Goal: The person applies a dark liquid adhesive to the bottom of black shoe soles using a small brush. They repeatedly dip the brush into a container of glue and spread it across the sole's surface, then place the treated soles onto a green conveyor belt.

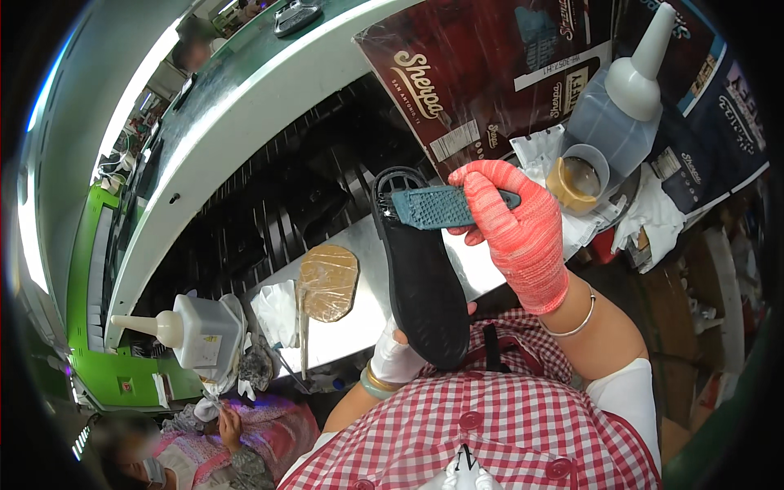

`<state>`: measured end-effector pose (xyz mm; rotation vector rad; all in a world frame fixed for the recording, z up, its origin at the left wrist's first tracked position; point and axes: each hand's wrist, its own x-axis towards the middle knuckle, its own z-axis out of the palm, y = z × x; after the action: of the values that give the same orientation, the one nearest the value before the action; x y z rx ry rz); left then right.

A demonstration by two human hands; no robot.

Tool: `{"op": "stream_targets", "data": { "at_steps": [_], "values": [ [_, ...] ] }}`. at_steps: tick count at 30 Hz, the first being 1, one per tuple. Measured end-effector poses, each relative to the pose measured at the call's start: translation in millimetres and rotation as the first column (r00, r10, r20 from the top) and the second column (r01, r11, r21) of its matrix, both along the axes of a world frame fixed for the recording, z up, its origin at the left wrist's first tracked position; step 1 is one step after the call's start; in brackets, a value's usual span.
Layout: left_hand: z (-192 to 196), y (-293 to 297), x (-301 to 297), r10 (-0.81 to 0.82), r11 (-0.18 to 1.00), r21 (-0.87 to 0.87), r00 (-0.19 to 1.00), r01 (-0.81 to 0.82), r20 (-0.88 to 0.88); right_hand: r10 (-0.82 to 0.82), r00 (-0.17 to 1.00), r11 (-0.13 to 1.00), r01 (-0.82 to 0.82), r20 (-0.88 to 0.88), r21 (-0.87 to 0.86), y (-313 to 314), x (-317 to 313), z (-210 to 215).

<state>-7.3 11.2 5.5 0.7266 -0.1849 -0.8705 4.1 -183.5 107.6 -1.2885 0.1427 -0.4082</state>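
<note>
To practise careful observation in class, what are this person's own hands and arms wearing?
The right hand wears a coral-red knitted glove with paler flecks; a thin silver bangle sits below it, and a white sleeve covers the arm higher up. The left hand, partly hidden, has a white covering, with gold-coloured and pale greenish bangles at the wrist.

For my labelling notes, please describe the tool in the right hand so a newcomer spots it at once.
Above the silver bench top, find the long black shoe sole. Across its upper end in the picture is the blue-green tool, pinched by the right hand. Its flat, bumpy blue-green face sets it apart from the black sole and coral-pink glove.
</note>
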Motion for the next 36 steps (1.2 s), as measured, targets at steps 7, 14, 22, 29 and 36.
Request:
{"op": "stream_targets", "data": {
  "at_steps": [7, 14, 22, 29, 36],
  "values": [
    [-1, -4, 6, 0.069, 0.996, -0.054, 0.997, -0.071, -0.028, 0.117, 0.984, 0.993, -0.112, -0.134, 0.05, 12, -27, -18],
    [-15, -1, 6, 0.167, 0.983, -0.067, 0.982, -0.173, -0.092, 0.158, 0.969, 0.987, -0.152, -0.188, 0.047, 22, -39, -32],
    [-18, -3, 10, 0.209, 0.968, -0.108, 0.967, -0.226, -0.146, 0.217, 0.944, 0.974, -0.226, -0.247, -0.009, 28, -48, -37],
    [-21, 4, 7, 0.232, 0.966, -0.056, 0.942, -0.252, -0.244, 0.25, 0.934, 0.943, -0.295, -0.256, -0.154, 31, -56, -44],
    [-27, 7, 9, 0.221, 0.956, -0.117, 0.92, -0.271, -0.322, 0.367, 0.876, 0.888, -0.43, -0.312, -0.165, 30, -51, -38]
  ]
}}
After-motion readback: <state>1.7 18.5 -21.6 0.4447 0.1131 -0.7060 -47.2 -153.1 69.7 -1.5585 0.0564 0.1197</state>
